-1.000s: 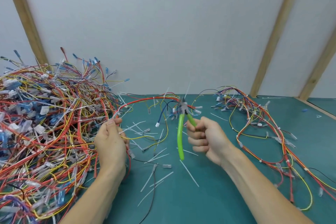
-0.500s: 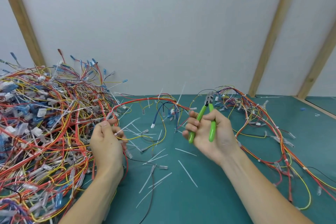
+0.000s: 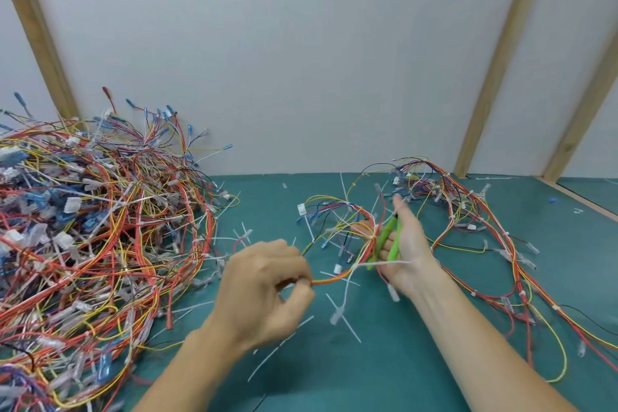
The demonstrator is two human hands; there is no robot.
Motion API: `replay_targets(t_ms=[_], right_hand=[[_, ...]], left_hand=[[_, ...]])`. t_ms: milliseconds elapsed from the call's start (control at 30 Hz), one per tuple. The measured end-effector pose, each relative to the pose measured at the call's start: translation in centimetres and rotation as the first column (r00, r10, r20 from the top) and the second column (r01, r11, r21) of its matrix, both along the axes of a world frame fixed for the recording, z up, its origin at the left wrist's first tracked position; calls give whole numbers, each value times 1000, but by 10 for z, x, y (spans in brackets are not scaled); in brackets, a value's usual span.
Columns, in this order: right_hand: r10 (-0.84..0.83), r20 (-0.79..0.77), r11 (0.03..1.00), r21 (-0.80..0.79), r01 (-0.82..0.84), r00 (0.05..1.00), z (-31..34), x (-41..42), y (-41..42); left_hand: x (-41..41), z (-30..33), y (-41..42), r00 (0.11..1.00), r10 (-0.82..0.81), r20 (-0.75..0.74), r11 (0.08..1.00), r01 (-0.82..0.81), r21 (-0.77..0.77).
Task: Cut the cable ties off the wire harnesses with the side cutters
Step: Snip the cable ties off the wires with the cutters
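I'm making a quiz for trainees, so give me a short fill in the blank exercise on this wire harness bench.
1. The side cutters have ____ handles.
2. The left hand pinches a bundle of red and ____ wires.
3. The big heap of harnesses lies on the person's ____ side.
4. The side cutters are in the ____ hand.

Missing words: green; yellow; left; right

The side cutters (image 3: pixel 388 241) lie in the right hand (image 3: pixel 406 244); their cutting head is motion-blurred and indistinct. The harness (image 3: pixel 334 278) end pinched by the left hand (image 3: pixel 264 288) is hidden behind its fingers. The wire pile (image 3: pixel 93 234) left of that hand is cropped by the frame edge.
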State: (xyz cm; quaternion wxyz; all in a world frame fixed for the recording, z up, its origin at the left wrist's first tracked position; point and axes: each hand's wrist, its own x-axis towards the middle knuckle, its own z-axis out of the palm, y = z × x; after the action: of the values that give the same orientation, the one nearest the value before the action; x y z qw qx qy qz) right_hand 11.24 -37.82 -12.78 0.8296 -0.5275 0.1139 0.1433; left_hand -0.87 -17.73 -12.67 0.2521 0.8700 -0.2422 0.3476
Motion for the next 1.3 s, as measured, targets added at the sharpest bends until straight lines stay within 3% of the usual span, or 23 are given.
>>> replay_targets(t_ms=[167,267,333,433,533,600,667,767,833,900,1000,1067,1167,1300], right_hand=[[84,2,956,-283,-80,996,-11,7,-5],[-33,81,902,-427,64,996,-15,8,-1],[-97,167,887,-434,162,981,-17,10,0],[-131,317,896,-368,249,939,-16,8,1],[-119,459,929,-263,262,880,-8,3,2],[-104,486,980,-99,173,868,-2,1,3],[-62,457,996,80,28,888,5,-3,4],[28,431,962,234,-142,902,10,-9,7],[52,416,951,257,-172,908,11,-12,10],[56,377,951,263,-164,925,10,-15,13],[69,325,957,245,-154,943,8,-17,18],[91,299,955,244,-168,950,6,-20,22],[162,273,920,305,-245,948,4,-23,26],[234,289,850,403,-340,928,1,-27,29]], left_hand=[[6,-8,6,950,43,-310,962,45,270],[7,-14,6,893,88,-441,947,61,314],[7,-16,5,857,160,-490,946,8,324],[8,-17,3,829,268,-492,961,-189,204],[12,-18,7,761,460,-458,879,-462,116],[13,-19,13,674,612,-413,788,-564,247],[12,-23,17,610,683,-402,730,-549,407],[14,-27,15,631,687,-361,715,-499,490],[15,-24,12,704,657,-270,733,-511,448],[15,-22,10,804,553,-217,818,-475,324],[15,-28,5,913,296,-280,949,-249,192],[16,-36,-1,896,121,-426,992,-118,34],[19,-41,-6,802,-93,-590,958,-89,-272],[21,-39,-4,756,-197,-625,912,-92,-399]])
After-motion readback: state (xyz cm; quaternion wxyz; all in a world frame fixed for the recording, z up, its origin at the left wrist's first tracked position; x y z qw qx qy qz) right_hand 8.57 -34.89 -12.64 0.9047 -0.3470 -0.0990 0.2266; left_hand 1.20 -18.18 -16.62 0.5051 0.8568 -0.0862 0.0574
